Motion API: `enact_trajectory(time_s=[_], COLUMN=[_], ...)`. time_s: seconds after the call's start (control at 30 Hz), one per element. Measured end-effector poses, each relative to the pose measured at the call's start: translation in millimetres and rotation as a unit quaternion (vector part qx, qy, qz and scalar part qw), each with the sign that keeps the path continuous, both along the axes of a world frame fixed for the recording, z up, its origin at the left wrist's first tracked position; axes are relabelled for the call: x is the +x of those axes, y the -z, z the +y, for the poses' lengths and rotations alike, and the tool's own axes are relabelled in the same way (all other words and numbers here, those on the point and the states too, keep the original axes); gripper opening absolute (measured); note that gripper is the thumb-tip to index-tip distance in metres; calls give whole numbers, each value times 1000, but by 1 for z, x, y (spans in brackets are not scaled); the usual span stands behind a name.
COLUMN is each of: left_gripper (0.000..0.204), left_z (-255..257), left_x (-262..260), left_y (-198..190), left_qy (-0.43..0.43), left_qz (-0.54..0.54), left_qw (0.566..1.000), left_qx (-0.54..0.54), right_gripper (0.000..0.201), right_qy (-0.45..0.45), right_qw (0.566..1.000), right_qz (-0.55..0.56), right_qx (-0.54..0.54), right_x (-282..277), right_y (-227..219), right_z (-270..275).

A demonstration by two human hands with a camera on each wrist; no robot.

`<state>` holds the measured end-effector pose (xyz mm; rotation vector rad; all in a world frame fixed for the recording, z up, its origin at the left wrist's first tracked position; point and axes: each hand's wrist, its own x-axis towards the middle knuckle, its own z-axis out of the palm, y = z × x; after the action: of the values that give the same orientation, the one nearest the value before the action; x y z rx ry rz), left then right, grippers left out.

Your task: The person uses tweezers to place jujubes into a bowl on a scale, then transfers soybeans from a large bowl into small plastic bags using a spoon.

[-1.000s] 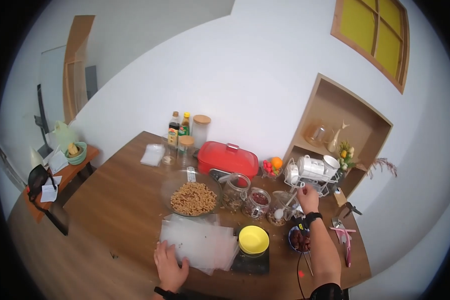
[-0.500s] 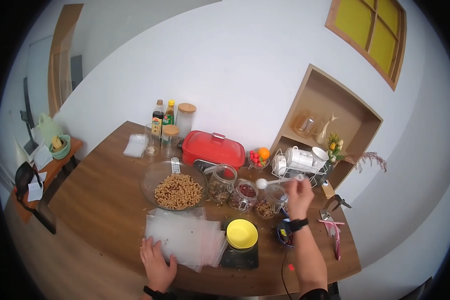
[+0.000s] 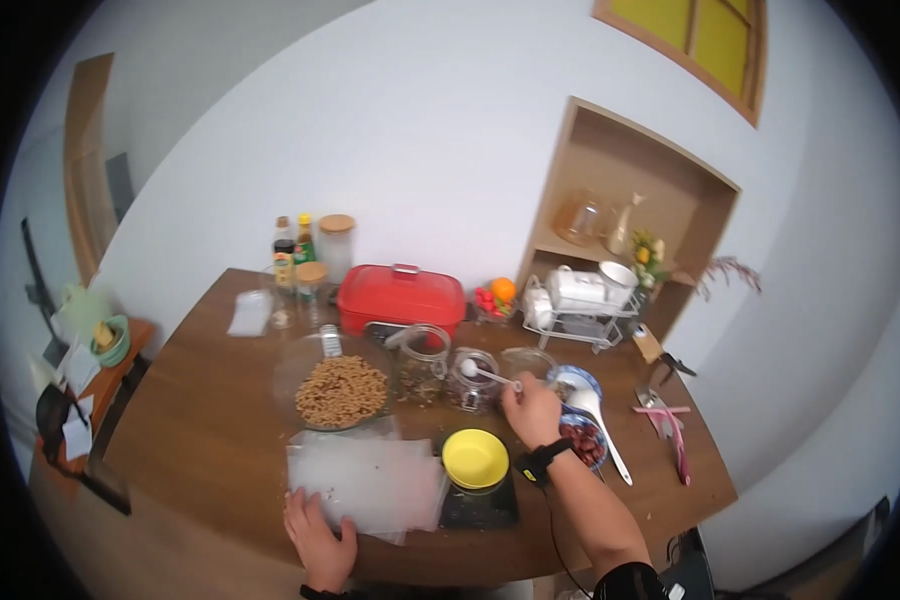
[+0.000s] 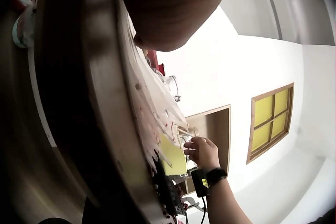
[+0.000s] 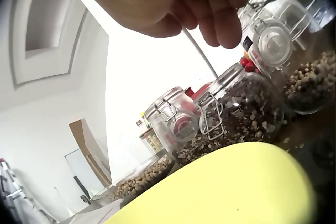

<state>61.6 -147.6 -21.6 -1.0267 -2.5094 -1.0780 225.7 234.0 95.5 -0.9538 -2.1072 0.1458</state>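
Observation:
My right hand (image 3: 536, 412) pinches the handle of a white spoon (image 3: 490, 374), whose bowl is over the middle glass jar (image 3: 473, 393). In the right wrist view the handle runs down from the fingers to a jar (image 5: 247, 106) of dark mixed bits. My left hand (image 3: 320, 545) rests with spread fingers on the near left edge of the stacked clear plastic bags (image 3: 355, 480). Between the hands a yellow bowl (image 3: 475, 459) stands on a black scale (image 3: 480, 507).
A glass dish of beans (image 3: 342, 391) sits behind the bags. Beyond it stand a red cooker (image 3: 401, 300) and bottles (image 3: 284, 256). On the right are a bowl of dark red pieces (image 3: 583, 441), a white ladle (image 3: 610, 448), a cup rack (image 3: 582, 322) and pink-handled scissors (image 3: 677, 443).
My right hand has moved left and toward me with the spoon, from the right-hand jar to the middle one. The left hand stays on the bags. The head view has shifted.

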Motion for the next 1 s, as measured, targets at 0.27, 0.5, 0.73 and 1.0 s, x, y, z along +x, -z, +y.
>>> enact_trajectory(time_s=[0.27,0.5,0.73,1.0], left_gripper=[62,66,65,66], left_z=[1,0,0,-2], left_x=[5,1,5,3], left_y=[-1,2,-3,-2], left_qy=[-12,-1,-6,-6], left_qz=[4,19,14,4], left_qw=[1000,1000,1000,1000], left_qx=[-5,-2,-5,15], right_gripper=[39,20,32,24], right_qy=[-32,172,137,174], right_qw=[993,979,960,927], right_qz=[46,-100,-215,-279], right_qx=[-103,-48,-118,-183], right_x=[85,256,281,270], right_y=[-31,15,65,88], right_z=[-7,64,73,87])
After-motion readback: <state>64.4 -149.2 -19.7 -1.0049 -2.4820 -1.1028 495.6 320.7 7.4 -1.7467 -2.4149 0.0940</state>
